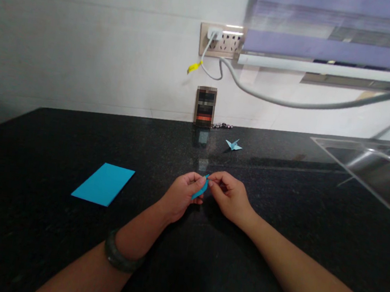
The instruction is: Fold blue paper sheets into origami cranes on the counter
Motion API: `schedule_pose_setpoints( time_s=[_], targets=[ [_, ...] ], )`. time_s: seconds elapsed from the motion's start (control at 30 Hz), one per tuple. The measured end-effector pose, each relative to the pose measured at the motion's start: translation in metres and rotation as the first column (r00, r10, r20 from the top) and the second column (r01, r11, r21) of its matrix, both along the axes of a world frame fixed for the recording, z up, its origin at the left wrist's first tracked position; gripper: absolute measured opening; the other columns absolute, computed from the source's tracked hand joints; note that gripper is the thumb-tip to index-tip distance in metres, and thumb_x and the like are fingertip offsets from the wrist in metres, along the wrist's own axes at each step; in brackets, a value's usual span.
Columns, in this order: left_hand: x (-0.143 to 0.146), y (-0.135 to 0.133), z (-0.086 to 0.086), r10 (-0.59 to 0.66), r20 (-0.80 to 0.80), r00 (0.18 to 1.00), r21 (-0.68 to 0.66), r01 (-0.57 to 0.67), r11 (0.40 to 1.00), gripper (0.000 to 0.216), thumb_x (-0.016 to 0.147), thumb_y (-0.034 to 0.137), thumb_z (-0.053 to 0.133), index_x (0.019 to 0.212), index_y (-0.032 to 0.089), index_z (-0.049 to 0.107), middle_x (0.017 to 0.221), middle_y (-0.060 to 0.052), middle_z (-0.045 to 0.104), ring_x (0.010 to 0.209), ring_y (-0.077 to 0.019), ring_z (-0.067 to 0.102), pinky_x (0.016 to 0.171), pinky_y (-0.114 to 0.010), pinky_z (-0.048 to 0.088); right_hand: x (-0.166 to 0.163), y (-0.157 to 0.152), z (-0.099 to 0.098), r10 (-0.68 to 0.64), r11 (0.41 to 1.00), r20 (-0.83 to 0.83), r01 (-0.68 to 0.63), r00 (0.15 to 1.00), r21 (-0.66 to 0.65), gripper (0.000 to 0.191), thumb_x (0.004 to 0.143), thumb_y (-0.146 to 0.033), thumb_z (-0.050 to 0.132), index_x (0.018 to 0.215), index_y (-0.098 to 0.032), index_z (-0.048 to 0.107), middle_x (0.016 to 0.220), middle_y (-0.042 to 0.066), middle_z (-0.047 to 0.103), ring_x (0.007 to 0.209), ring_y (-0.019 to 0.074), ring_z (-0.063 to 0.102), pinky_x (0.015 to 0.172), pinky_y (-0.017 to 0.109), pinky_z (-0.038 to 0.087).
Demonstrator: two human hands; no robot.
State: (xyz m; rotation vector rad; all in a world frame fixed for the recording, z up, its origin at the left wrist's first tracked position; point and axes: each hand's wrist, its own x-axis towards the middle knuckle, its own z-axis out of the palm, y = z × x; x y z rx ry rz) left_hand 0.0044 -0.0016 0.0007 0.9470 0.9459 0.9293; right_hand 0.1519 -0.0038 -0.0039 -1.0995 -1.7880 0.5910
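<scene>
Between my two hands is a small piece of folded blue paper [199,193], held just above the dark countertop. My left hand [184,194] grips it, thumb on top and fingers beneath. At its upper right edge, my right hand [230,195] pinches with thumb and forefinger; the pinched part is mostly hidden. A stack of blue square paper [104,184] lies flat to the left of my hands. Farther back, right of centre, a finished-looking light blue paper crane [234,145] rests on the counter.
A phone-like dark upright object [205,107] leans on the wall, with a beaded strand [223,126] beside it. Above, a grey cable [275,100] runs from the wall socket [222,41] to the right. A metal sink [387,174] is set into the black countertop [37,155].
</scene>
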Motion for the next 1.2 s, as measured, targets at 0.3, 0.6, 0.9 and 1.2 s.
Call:
schedule_pose_setpoints(
  time_s=[0.3,0.6,0.9,1.2],
  targets=[
    [-0.0019,0.0020,-0.0033,0.020,0.029,0.999,0.001,-0.020,1.000,0.027,0.059,0.032,0.073,0.072,0.013,0.058,0.057,0.004,0.050,0.051,-0.0067,0.045,0.049,-0.021,0.037,-0.0019,0.0001,-0.0037,0.002,0.991,-0.170,-0.024,0.985,-0.131,0.005,0.075,-0.021,0.056,0.079,-0.019,0.058,0.060,-0.002,0.055,0.054,0.0098,0.051,0.050,0.022,0.042],
    [-0.0007,0.0006,-0.0026,0.026,0.072,0.997,-0.021,-0.025,0.999,0.028,0.059,0.032,0.073,0.071,0.013,0.057,0.055,0.004,0.049,0.050,-0.0062,0.044,0.049,-0.020,0.036,-0.0011,-0.0009,-0.0029,-0.043,0.997,-0.114,0.036,0.993,-0.063,0.004,0.073,-0.019,0.056,0.073,-0.018,0.060,0.060,-0.001,0.059,0.053,0.0098,0.053,0.052,0.022,0.042],
    [0.0005,0.0017,-0.0030,0.039,0.086,0.996,-0.033,-0.036,0.999,0.030,0.058,0.035,0.074,0.071,0.013,0.057,0.054,0.004,0.050,0.048,-0.0058,0.044,0.049,-0.020,0.036,-0.0023,-0.0022,-0.0019,-0.024,1.000,-0.034,0.024,0.999,0.005,0.005,0.073,-0.016,0.054,0.072,-0.017,0.059,0.063,0.000,0.060,0.054,0.0096,0.054,0.052,0.021,0.044],
    [0.0016,0.0008,-0.0027,0.088,0.094,0.992,-0.035,-0.085,0.996,0.029,0.057,0.032,0.075,0.067,0.012,0.057,0.051,0.004,0.049,0.047,-0.0057,0.043,0.047,-0.020,0.034,-0.0044,-0.0045,-0.0001,-0.067,0.989,0.073,0.056,0.995,0.136,0.005,0.072,-0.014,0.052,0.070,-0.018,0.055,0.063,-0.001,0.059,0.054,0.0086,0.054,0.053,0.020,0.043]
  ],
)
